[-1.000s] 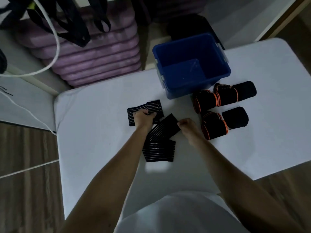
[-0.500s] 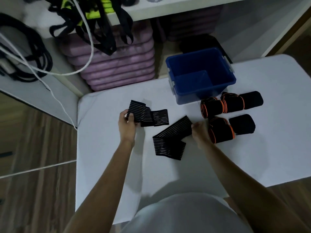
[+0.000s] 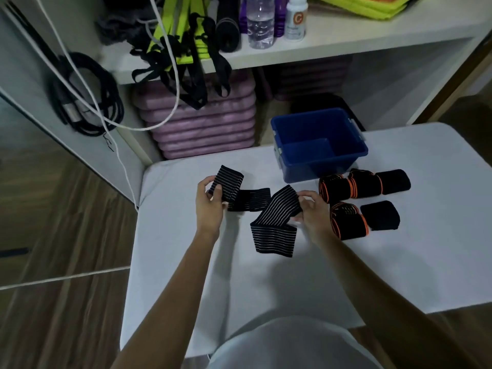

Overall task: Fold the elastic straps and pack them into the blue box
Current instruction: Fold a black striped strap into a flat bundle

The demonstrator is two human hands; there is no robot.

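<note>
Both hands have lifted the striped strap ends off the white counter (image 3: 439, 235) since the earlier frames, and the camera has tilted up so more of the shelf (image 3: 346, 41) shows. Blue box (image 3: 319, 145) sits at the counter's far edge, nothing visible inside it. Right of centre lie orange-trimmed black wraps (image 3: 346, 187), rolled, just beside the box and near the right hand. Striped elastic strap (image 3: 274, 233) is a long black band with thin white lines; its middle lies partly folded on the counter, one end raised at left, the other raised toward the right.

Handling, judged: soft, light, limp and stretchy, not fragile; it will sag and spring back, so best taken at the ends or at a fold crease, pinched flat across its width.

Left hand (image 3: 210, 206): forearm reaches in from lower left, grip grasping the strap's left end, thumb on the near face and fingers behind, end held upright above the counter. Right hand (image 3: 311, 211): forearm comes in from lower right, grip pinching the other end's edge, fingers curled over the top and thumb below, held just above the counter. Hands are apart with the strap's slack between them. Folding looks only begun; nothing packed yet.
</note>
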